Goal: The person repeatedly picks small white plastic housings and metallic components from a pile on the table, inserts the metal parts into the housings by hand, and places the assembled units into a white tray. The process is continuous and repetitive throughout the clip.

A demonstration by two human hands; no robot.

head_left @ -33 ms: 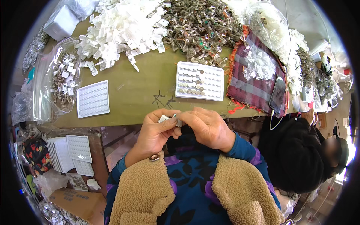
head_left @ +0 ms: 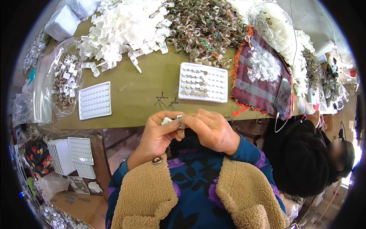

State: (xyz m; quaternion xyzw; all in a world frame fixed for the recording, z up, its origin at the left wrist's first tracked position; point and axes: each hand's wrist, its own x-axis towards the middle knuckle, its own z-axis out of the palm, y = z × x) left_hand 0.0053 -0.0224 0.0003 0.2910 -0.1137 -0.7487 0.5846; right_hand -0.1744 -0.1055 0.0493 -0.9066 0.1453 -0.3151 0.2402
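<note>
Just off the table's near edge, both hands meet in front of my body. My left hand (head_left: 162, 131) is closed, pinching a small white plastic piece (head_left: 166, 121) between thumb and fingers. Against its fingertips is my right hand (head_left: 213, 131), its fingers bent and pressed together; what they hold is hidden. Beyond the hands lies a white tray (head_left: 225, 100) with rows of round hollows, some filled with small round metallic parts. A second white tray (head_left: 94, 100) of the same kind, with no metallic parts visible, rests at the left.
White plastic pieces (head_left: 122, 30) are heaped at the far side, beside a pile of clear coiled parts (head_left: 206, 26). A plaid cloth (head_left: 244, 86) bears clear bits and a phone (head_left: 283, 97). Left stands an open plastic bag (head_left: 45, 91); lower left, stacked trays (head_left: 61, 156). A person in black (head_left: 297, 160) sits at right.
</note>
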